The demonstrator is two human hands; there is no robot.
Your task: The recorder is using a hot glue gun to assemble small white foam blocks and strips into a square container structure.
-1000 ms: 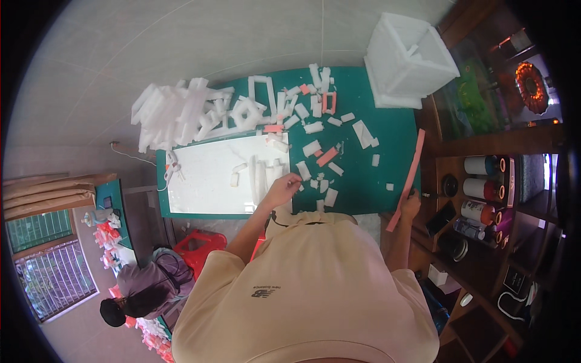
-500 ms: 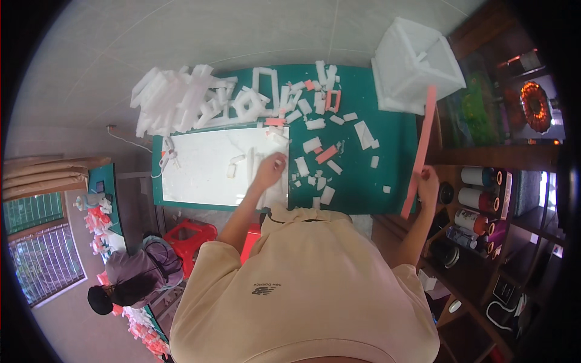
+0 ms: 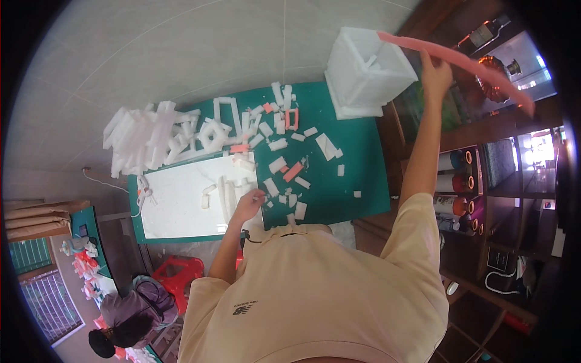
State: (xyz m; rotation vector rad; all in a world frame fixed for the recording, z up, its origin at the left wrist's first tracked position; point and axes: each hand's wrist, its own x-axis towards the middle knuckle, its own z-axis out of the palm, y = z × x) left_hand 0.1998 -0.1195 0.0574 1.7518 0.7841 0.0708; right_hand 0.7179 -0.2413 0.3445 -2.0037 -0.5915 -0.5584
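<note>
A long pink foam strip (image 3: 469,62) is raised at the upper right, with my right hand (image 3: 437,77) closed on it near its middle. Its left end overlaps the top of a white foam box (image 3: 357,75) in view; whether they touch I cannot tell. The strip's right end sags toward the shelves. My left hand (image 3: 247,207) rests low by the right edge of the white board (image 3: 175,206), its fingers loosely bent and apart, with nothing seen in them. White foam strips (image 3: 227,196) lie on the board beside it, and small white foam blocks (image 3: 271,186) lie just right of it.
Stacked white foam bars (image 3: 136,139) fill the back left of the green table (image 3: 369,181). A pink foam frame (image 3: 292,119) and scraps lie mid-table. Wooden shelves (image 3: 472,254) with bottles border the right. A red stool (image 3: 178,278) and another person (image 3: 136,308) are at lower left.
My right hand has lifted the pink strip up and away from the table's right side, swinging it from near upright to a slant. My left hand stays by the board. The view has shifted.
</note>
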